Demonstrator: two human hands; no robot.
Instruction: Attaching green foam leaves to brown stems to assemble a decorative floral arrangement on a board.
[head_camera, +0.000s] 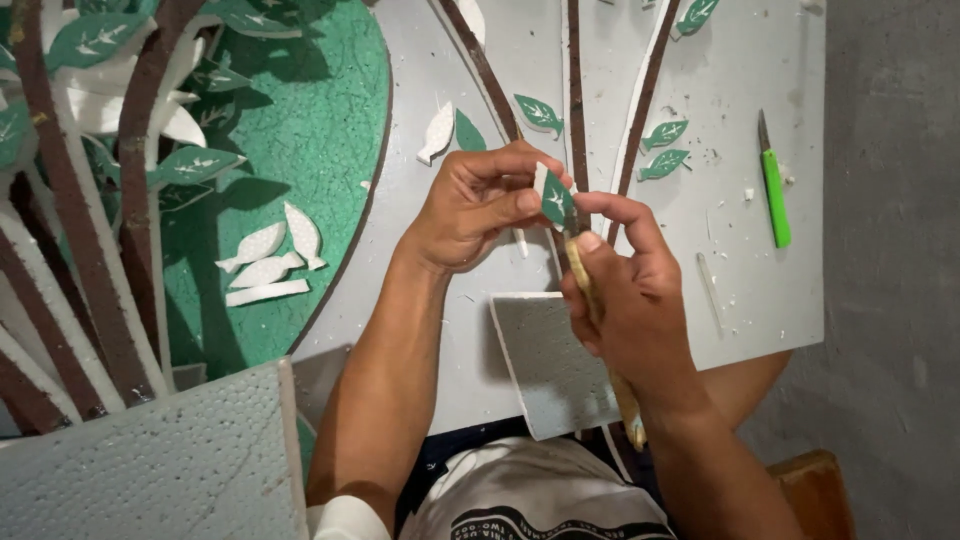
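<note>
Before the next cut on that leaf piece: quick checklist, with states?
1. Left hand pinches the green leaf piece: ok.
2. Right hand grips the tan-handled tool, tip at the leaf: ok.
3. Blade edge visible: cannot tell, hidden behind fingers.
4. Left fingertips clear of the tool tip: not ok, they sit right beside it.
5. Green-handled knife parked apart on the grey board: ok.

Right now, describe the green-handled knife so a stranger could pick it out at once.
Start at the grey board on the person's lap and go to its right edge. The green-handled knife lies there alone, beyond the right hand. Unlike the nearby green leaf cutouts, it is bright green, long, straight and metal-tipped.
</note>
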